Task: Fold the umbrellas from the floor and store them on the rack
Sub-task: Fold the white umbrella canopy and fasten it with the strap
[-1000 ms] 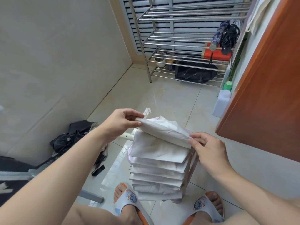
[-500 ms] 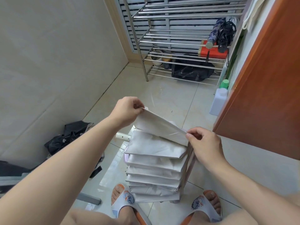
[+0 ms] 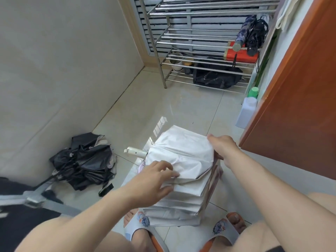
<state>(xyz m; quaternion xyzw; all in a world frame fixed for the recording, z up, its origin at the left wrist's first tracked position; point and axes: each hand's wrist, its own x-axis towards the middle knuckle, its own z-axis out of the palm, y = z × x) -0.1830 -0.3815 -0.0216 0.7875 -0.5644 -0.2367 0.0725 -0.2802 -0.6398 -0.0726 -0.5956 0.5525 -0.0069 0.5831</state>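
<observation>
A white umbrella (image 3: pixel 183 153) hangs in front of me above my feet, its panels pleated into a flat stack and its pale handle (image 3: pixel 135 151) pointing left. My left hand (image 3: pixel 156 177) lies on the near left of the top panel, fingers stretched out and blurred, touching the fabric. My right hand (image 3: pixel 221 146) grips the right edge of that top panel. A crumpled black umbrella (image 3: pixel 85 160) lies on the floor by the left wall. The steel rack (image 3: pixel 200 42) stands at the far wall, with two folded dark umbrellas (image 3: pixel 252 33) on its right end.
On the rack sit a red box (image 3: pixel 241 54), a black bag (image 3: pixel 216 77) and small pots (image 3: pixel 177 61). A white bottle with a green cap (image 3: pixel 247 110) stands beside the wooden door (image 3: pixel 300 88) on the right. A grey bar (image 3: pixel 36 199) crosses the lower left floor.
My left hand let go of the top panel's far left corner and came down onto the fabric nearer me. The raised panel now lies flat on the stack. My right hand kept its hold.
</observation>
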